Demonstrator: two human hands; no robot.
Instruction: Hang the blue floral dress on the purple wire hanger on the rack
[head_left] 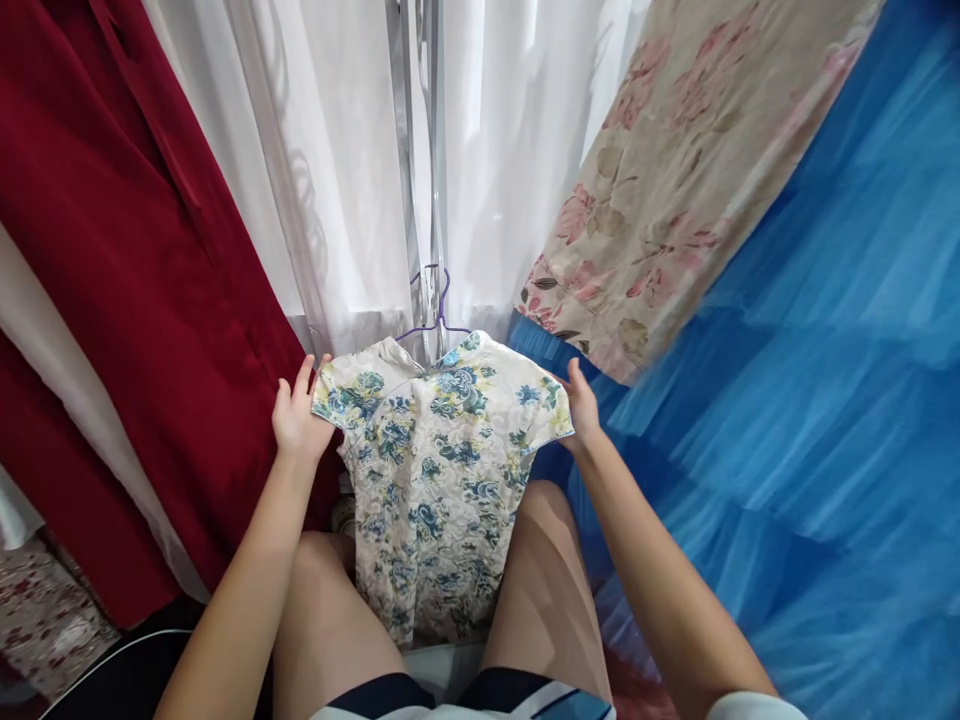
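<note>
In front of me hangs a short-sleeved floral dress, white with blue, green and yellow flowers. A purple hanger shows its hook and shoulders above the collar. At the sleeve on the left is my left hand, its fingers stretched and apart, partly behind the cloth edge. My right hand touches the other sleeve from outside. Its thumb stands up away from the fabric, while its fingers are mostly hidden behind the sleeve. Below, the dress hangs between my knees.
White curtains and a metal pole stand behind the dress. Dark red cloth hangs at left. On the right hang a beige floral cloth and a blue tulle skirt. A black rounded item sits at lower left.
</note>
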